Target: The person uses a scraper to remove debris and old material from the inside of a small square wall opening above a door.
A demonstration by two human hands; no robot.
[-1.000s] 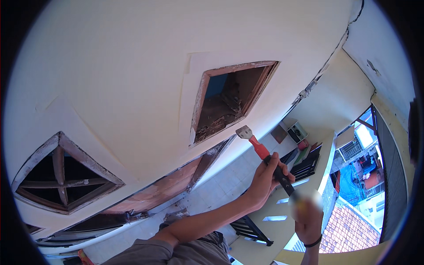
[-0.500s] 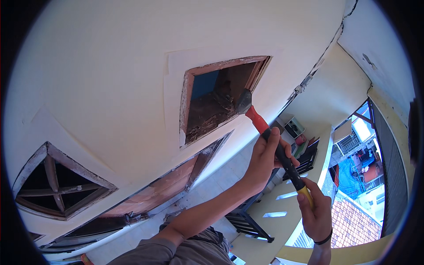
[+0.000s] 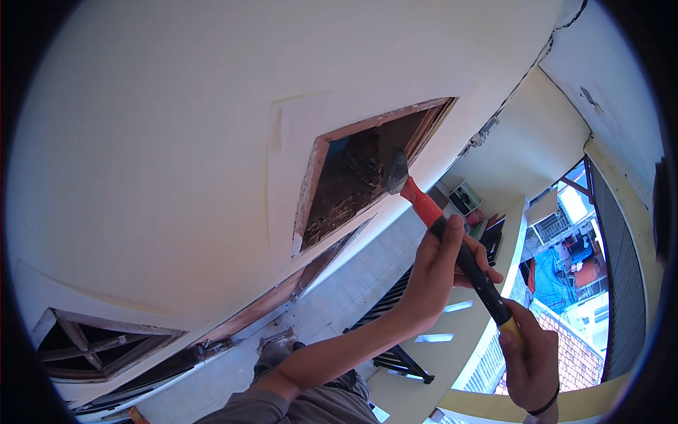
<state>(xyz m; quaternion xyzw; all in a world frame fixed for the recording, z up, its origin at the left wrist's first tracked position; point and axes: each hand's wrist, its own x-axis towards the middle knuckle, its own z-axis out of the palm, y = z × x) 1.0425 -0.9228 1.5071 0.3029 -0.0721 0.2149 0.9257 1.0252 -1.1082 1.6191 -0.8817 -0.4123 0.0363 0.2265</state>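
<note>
Both my hands are closed around the long handle of a hatchet [image 3: 483,283]. Its neck is red, the middle of the handle black and the butt end yellow. Nearer the head, my left hand [image 3: 441,265] wraps the black part, thumb along it. My right hand [image 3: 531,357], with a dark band at the wrist, grips the yellow end. The dark grey metal head [image 3: 396,173] is in front of the lower right side of a wooden frame [image 3: 308,194] around a wall opening. Whether the head touches wood I cannot tell. Splintered, broken wood [image 3: 342,212] lies along the opening's lower edge.
The cream wall [image 3: 191,127] fills the left and top. A second wooden frame with crossed bars [image 3: 85,346] is at lower left. Below are a tiled floor [image 3: 332,311] and a black railing [image 3: 406,364]. On the right, past a low wall [image 3: 459,353], rooftops [image 3: 565,339] show.
My hands and the hatchet have shifted right and slightly down in the picture. The view has turned too, so the frame with broken wood sits farther right. Both grips look the same.
</note>
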